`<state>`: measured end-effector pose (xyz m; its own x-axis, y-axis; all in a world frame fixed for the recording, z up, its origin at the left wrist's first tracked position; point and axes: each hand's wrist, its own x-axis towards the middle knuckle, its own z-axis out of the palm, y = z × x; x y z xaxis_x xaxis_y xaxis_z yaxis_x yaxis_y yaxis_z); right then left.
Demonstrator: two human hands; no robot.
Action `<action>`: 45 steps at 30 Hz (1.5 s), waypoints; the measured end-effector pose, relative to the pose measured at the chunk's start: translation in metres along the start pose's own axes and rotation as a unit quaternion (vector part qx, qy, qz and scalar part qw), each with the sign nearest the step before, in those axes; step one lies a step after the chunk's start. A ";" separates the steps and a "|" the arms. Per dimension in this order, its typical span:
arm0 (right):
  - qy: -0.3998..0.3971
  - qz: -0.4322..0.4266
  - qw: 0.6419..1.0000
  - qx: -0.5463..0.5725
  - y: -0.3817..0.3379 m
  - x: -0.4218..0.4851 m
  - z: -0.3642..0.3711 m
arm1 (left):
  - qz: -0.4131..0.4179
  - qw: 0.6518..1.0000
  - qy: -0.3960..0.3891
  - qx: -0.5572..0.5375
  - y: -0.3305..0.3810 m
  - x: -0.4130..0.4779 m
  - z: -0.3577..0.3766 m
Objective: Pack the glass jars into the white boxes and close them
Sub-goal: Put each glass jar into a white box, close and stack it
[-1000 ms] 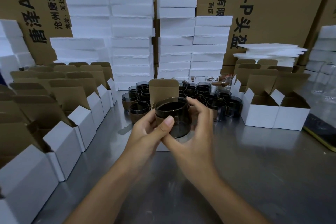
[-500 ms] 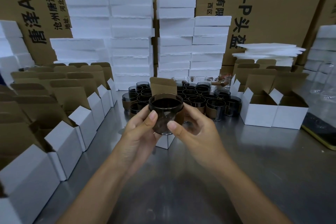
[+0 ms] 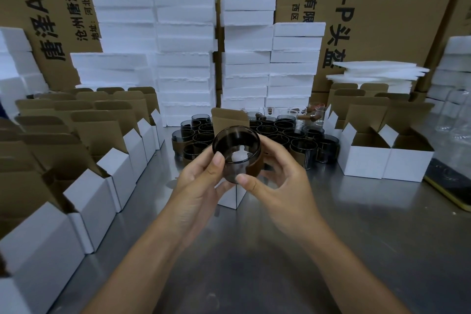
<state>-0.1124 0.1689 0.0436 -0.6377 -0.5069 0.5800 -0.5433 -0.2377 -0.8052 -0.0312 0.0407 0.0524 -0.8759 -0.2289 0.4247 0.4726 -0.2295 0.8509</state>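
left grip: bare hand, slim fingers, faint creases at the knuckles
left thumbnail: short, rounded, plain natural nail
right grip: bare hand, same slim build, smooth back of hand
right thumbnail: short, rounded, plain natural nail, slight sheen
left forearm: bare from wrist down to the bottom frame edge, slender, smooth
right forearm: bare from wrist down to the bottom frame edge, slender, smooth
wrists: narrow, bare on both sides
rest of person: outside the frame
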 end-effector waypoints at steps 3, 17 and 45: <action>0.004 -0.023 1.000 0.003 -0.001 0.000 0.001 | 0.018 1.000 0.006 -0.018 0.001 0.001 -0.002; 0.025 -0.022 0.999 0.011 -0.004 0.001 -0.001 | 0.036 0.996 0.037 0.073 -0.003 0.000 -0.004; -0.038 0.281 0.931 0.230 -0.020 0.005 0.000 | 0.064 0.963 0.097 0.243 -0.016 0.003 0.002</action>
<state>-0.1048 0.1712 0.0629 -0.7004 -0.7116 0.0557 0.1667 -0.2389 -0.9566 -0.0410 0.0455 0.0408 -0.7568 -0.4094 0.5095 0.4325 0.2708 0.8600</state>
